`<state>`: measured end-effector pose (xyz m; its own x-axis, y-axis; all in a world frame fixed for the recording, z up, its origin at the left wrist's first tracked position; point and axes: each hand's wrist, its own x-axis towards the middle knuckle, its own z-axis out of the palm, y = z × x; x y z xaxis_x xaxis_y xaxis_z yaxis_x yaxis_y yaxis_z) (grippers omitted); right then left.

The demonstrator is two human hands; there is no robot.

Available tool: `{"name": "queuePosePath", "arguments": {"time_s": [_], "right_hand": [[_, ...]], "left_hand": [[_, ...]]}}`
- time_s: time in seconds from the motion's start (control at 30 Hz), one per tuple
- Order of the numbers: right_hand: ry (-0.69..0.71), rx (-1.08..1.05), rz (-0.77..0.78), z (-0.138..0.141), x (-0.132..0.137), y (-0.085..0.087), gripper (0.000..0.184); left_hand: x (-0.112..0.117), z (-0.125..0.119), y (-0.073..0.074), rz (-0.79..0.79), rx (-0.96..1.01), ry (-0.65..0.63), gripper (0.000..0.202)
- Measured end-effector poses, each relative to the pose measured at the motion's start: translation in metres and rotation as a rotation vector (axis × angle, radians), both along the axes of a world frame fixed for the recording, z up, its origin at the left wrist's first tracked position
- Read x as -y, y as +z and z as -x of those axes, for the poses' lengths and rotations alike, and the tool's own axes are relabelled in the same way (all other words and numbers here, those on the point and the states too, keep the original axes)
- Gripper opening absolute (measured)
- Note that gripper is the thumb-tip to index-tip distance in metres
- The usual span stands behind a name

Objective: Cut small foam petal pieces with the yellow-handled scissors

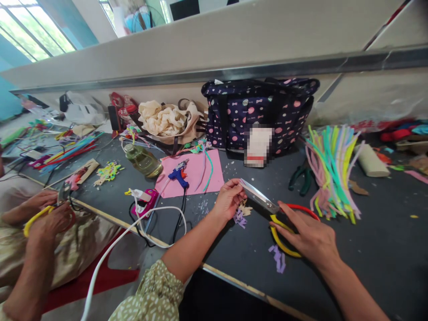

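My right hand (312, 234) grips a pair of scissors (261, 198) with one red and one yellow handle loop. The blades point left and reach the fingertips of my left hand (229, 199). Those fingers are pinched together at the blade tips; whatever lies between them is too small to make out. Just below them on the dark table are purple snippets (240, 218) and beige snippets (246, 207). Another little pile of purple pieces (278, 258) lies under the yellow loop.
Right of centre lie green-handled pliers (302, 176) and a bundle of coloured fuzzy strips (334, 174). A blue glue gun (180, 174) rests on a pink sheet (214, 162), near a bottle (143, 160) and a corded power strip (147, 203). Left, a co-worker's hand (50, 220) holds scissors.
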<state>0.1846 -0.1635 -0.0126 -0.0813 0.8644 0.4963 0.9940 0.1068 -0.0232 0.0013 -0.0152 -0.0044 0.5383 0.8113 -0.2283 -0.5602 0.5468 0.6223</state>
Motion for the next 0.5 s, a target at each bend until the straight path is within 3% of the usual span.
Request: {"name": "queuePosePath", "arguments": {"time_s": [0.5], "right_hand": [[0.017, -0.019, 0.032, -0.0017, 0.0015, -0.0030, 0.059]], "left_hand": [[-0.0017, -0.0010, 0.0004, -0.050, -0.052, 0.013, 0.028]]}}
